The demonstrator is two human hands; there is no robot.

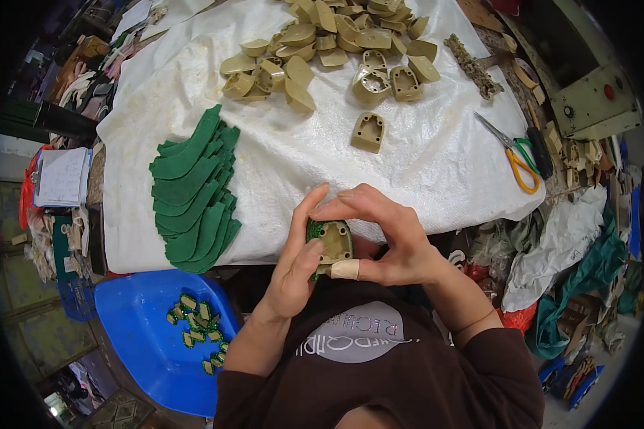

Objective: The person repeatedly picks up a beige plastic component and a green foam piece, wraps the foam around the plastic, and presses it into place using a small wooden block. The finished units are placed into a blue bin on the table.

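Observation:
Both hands hold one tan moulded shoe heel (pixel 337 242) at the table's near edge, its hollow, holed end turned up. Green glittery material wraps its left side. My left hand (pixel 293 268) closes on that side with thumb and fingers. My right hand (pixel 397 236) curves over the far end, and its thumb, bound in pale tape, presses the near end. A loose tan heel (pixel 368 132) lies just beyond on the white sheet (pixel 279 157). To the left, green curved fabric pieces (pixel 197 189) overlap in a stack.
Many bare heels (pixel 336 36) are heaped at the far side. Scissors (pixel 515 157) with orange and green handles lie at the right edge, near a dark-handled tool (pixel 539 151). A blue basin (pixel 132 314) at lower left contains green-covered heels (pixel 197 322). Bags and cloth (pixel 558 250) crowd the right.

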